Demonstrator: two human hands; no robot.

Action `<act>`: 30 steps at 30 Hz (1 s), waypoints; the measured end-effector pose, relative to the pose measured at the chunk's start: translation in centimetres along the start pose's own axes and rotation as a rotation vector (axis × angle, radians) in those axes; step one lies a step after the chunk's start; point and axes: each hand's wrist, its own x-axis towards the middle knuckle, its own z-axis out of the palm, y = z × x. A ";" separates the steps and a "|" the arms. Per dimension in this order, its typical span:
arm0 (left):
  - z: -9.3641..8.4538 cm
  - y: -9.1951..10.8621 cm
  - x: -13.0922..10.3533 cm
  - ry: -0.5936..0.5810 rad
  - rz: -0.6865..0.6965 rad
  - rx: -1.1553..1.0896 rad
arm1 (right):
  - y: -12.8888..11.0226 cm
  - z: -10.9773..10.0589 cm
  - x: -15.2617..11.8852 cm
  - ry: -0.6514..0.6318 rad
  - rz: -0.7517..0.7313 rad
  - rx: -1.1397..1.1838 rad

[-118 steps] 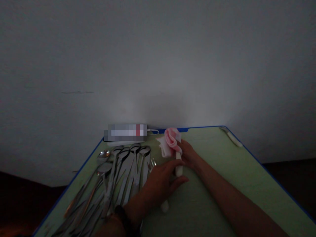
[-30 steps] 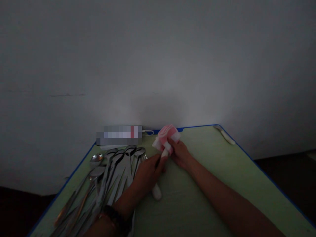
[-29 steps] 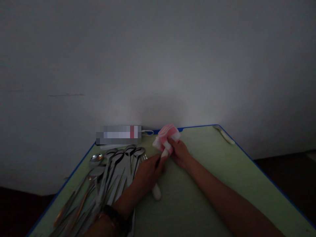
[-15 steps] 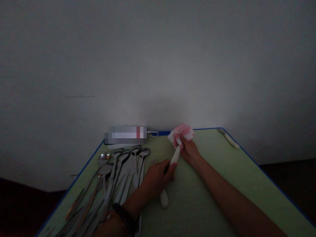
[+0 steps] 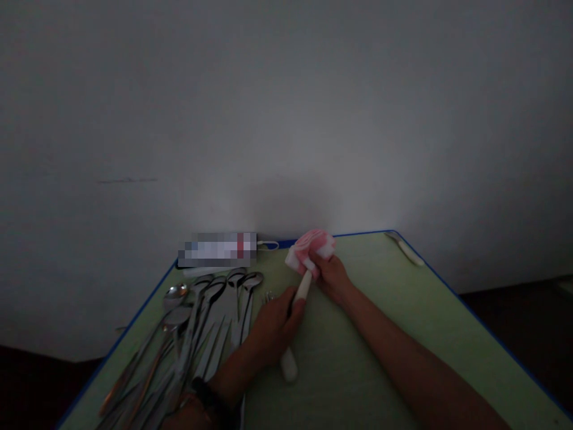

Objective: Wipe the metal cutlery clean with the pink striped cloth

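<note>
- Head view: I log the cloth (image 5: 319, 242), pink and white, as my landmark; it is bunched above the far part of the table (image 5: 367, 346).
- Left hand (image 5: 274, 327): closed on the pale handle (image 5: 303, 288) of a utensil, nearer me than the cloth. The handle's upper end meets the cloth; I cannot tell the utensil's type, its head being hidden.
- Right hand (image 5: 330, 276): pinching the cloth from its right, thumb on top.
- Fork (image 5: 289, 365): lying nearer me than the cloth, partly under the left hand.
- Spoons (image 5: 253, 279) and knives (image 5: 218, 346): grouped left of the cloth and nearer me, many overlapping.
- Device (image 5: 218, 249): left of the cloth, face blurred, with a white cable (image 5: 270, 244) between them.
- Pale-handled utensil (image 5: 409, 251): well right of the cloth, near the table's far corner.
</note>
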 end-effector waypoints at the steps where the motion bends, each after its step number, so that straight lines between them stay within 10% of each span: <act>1: 0.0 0.0 0.0 -0.006 0.005 0.007 | 0.0 -0.1 0.2 0.018 -0.017 0.011; 17: -0.1 0.6 -0.1 0.152 -0.079 -0.218 | -1.3 0.3 -0.3 -0.161 0.160 0.232; 30: 0.1 0.5 -0.1 0.105 -0.101 -0.082 | -1.3 -0.8 0.2 -0.004 0.003 0.116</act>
